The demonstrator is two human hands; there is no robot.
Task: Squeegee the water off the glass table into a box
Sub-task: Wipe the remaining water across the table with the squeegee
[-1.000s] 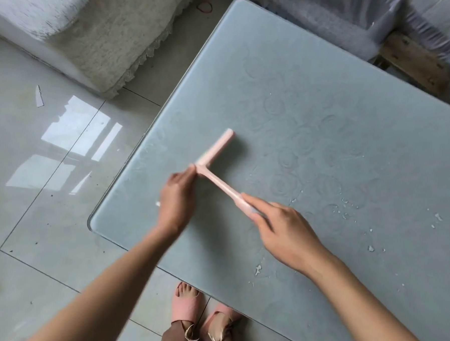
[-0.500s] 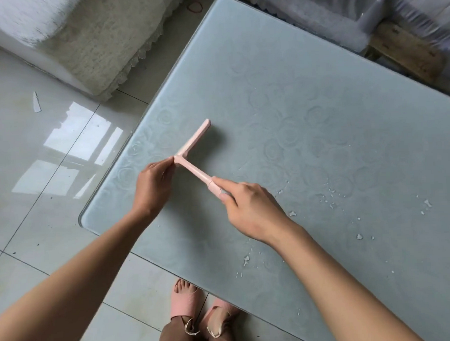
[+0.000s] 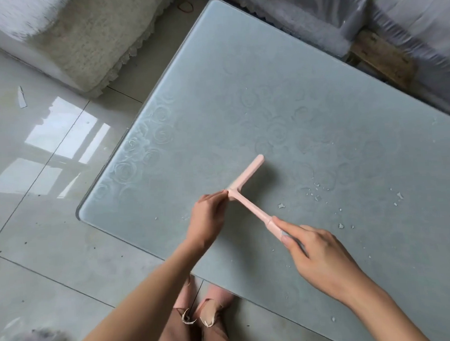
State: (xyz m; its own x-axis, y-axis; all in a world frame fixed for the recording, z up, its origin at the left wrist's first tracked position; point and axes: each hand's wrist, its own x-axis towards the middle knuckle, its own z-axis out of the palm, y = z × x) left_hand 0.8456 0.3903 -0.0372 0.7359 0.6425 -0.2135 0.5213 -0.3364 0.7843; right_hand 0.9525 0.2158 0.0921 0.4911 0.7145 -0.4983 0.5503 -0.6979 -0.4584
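The pink T-shaped plastic squeegee (image 3: 248, 192) is positioned mid-way across the frosted glass surface (image 3: 241, 104), handle gripped by the right hand (image 3: 319, 254), blade end pinched by the left hand (image 3: 208, 218). Stroke set-up is judged in hand. Next, the water droplets (image 3: 316, 191) at right must be swept. No box is visible.

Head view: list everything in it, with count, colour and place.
glass table: one, frosted grey-green, centre to right
squeegee: one, pink, over table's near-left part
water drops: many, clear, on table right of squeegee
sofa cover: one, cream, top left
plastic-wrapped furniture: white, top right
wooden piece: one, brown, top right
rubber band: one, red, floor at top
floor: grey tiles, left
sandals: two, pink, bottom centre
left hand: holds squeegee head
right hand: grips squeegee handle
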